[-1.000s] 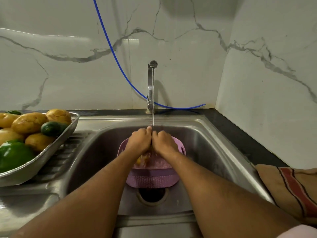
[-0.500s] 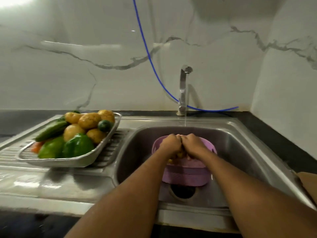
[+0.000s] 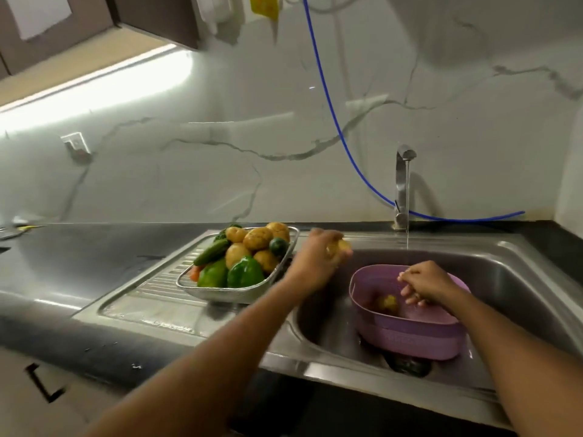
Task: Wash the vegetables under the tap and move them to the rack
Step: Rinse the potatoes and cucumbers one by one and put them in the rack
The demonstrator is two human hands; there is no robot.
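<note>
Yellow potato on its way to the rack!

Left hand grips the wet potato, fingers curled round it, just right of the rack's heaped pile. Risk, as I judge it: the pile is tall, so a potato set on top could roll off onto the tabletop or back into the sink; a slippery skin could also slide from the grip. Right hand hangs over the basket, fingers loosely curled, holding nothing I can make out, just beside one more potato inside. Tap running.
</note>
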